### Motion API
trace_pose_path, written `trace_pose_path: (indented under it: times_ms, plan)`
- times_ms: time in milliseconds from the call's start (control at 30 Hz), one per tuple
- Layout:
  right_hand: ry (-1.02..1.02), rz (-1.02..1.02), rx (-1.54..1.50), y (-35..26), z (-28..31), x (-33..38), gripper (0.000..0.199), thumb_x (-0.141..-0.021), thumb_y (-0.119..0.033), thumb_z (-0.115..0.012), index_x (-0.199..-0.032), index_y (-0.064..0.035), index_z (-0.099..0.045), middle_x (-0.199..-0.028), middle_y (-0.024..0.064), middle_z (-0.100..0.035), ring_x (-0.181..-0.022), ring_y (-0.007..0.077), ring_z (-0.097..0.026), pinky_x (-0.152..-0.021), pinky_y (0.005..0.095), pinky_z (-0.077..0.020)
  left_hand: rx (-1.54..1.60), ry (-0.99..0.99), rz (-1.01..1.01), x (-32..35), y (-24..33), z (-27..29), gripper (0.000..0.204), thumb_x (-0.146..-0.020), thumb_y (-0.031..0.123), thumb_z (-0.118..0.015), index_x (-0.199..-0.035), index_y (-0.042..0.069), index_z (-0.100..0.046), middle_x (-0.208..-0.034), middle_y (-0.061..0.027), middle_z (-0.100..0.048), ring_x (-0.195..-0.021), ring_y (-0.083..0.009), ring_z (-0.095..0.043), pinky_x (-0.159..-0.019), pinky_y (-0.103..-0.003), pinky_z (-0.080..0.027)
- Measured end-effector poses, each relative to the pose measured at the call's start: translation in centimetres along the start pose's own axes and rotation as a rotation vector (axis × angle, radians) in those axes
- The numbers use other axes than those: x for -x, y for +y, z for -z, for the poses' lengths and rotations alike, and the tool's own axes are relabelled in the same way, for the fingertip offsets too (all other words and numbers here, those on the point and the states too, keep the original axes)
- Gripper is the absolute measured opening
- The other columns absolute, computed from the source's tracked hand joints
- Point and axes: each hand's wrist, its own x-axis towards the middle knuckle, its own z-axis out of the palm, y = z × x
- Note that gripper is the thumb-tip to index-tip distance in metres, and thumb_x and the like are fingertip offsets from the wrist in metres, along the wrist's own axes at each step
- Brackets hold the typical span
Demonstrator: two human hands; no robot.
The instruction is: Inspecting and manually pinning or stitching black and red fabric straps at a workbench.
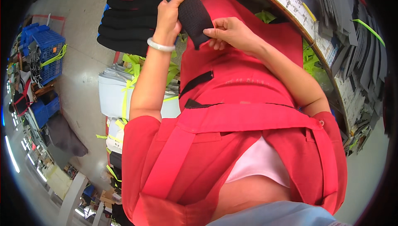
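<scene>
Left hand (169, 18), right hand (233, 33) pinching black mesh strip (191, 14); scuffed white table (326, 53), blue crate (47, 39), grey floor (82, 66).

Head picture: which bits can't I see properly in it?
All in the head view:
Far end of the black mesh strip: cut off by the top edge.
Some fingers of the left hand: behind that strip.
Right ends of the black fabric pieces: behind the left hand.
Pale marks on the red apron: too faint.

Bright light spreading evenly, white light strips (11, 154) glaring far left, floor (81, 77) shining faintly, fisheye curving outer edges, black vignette darkening corners
</scene>
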Motion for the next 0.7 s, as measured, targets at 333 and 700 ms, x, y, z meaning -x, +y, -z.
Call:
trace_pose_path:
  times_ms: [333,700]
  plan:
    - [0.134,0.086,0.079,1.7,1.2,-1.6,0.025,-0.096,-0.030,-0.057,-0.092,-0.0053,-0.062,-0.074,-0.0031,-0.059,-0.062,0.0039,-0.053,-0.060,0.0198,-0.0456,-0.120,-0.055,0.028,4.2,-6.1,0.5,0.014,-0.085,0.007,-0.070,-0.097,0.001,-0.066,-0.088,-0.0039,-0.068,-0.076,-0.0113,-0.063,-0.068,-0.023,-0.050]
    - [0.251,0.193,0.268,2.5,1.3,-1.3,0.032,-0.096,-0.031,-0.058,-0.094,0.0006,-0.062,-0.075,-0.0019,-0.058,-0.067,0.0053,-0.051,-0.060,0.0241,-0.0434,0.261,-0.011,0.003,2.5,-7.4,0.4,0.023,-0.092,0.017,-0.062,-0.106,-0.001,-0.058,-0.102,-0.0151,-0.065,-0.097,-0.0267,-0.064,-0.090,-0.041,-0.051]
